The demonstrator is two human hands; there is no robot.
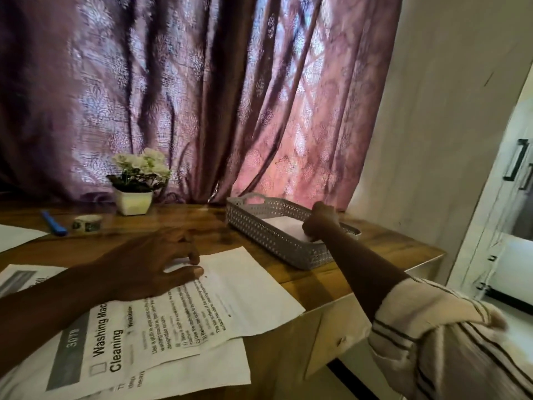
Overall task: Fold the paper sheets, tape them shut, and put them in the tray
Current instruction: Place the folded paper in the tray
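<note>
Fingers (193, 257) of my left hand (150, 261) lie loose and spread on the top sheet (245, 290), long axis running near-left to far-right toward the tray (259, 226), where my right hand (321, 220) covers the folded paper (284, 223), grip I cannot tell; left is nearer.

I am in a room of a home, it seems, at a wooden desk (375, 249); a purple patterned curtain (202, 96) hangs behind it with daylight coming through; a small white pot of white flowers (135, 186) stands by the curtain; at my right is a plain wall (432, 111) and a white cabinet door (501, 241) with black handles; printed sheets (161, 327), a tape roll (87, 222) and a blue pen (53, 223) lie on the desk.
</note>
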